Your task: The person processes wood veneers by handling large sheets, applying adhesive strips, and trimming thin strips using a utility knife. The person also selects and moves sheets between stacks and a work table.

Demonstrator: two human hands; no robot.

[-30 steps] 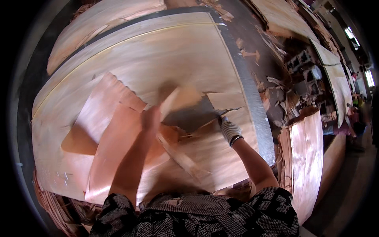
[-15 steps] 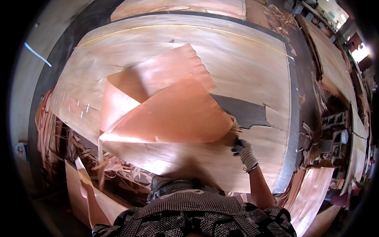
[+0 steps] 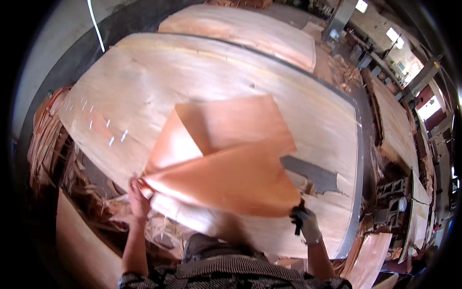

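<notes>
A folded sheet of reddish-orange wood veneer (image 3: 231, 180) lies across a broad stack of pale veneer (image 3: 139, 82), its far part doubled under the near flap. My bare left hand (image 3: 138, 192) is closed at the sheet's left corner, fingers wrapped round its edge. At the near right corner, my right hand (image 3: 306, 224), in a pale glove with dark fingers, pinches the edge. Beside the sheet's right side, a dark grey patch (image 3: 313, 173) shows through a torn gap in the pale top layer.
Another pale veneer stack (image 3: 240, 33) stands beyond this one. Veneer scraps (image 3: 45, 139) hang at the left, with more strewn below the near edge. Upright panels (image 3: 82, 236) lean at the near left. At the right are reddish boards (image 3: 368, 260) and hollow blocks (image 3: 392, 188).
My left hand has let go of a pale strip and come up to the orange sheet's left corner. My right hand has taken the right corner. The sheet has shifted toward me.
</notes>
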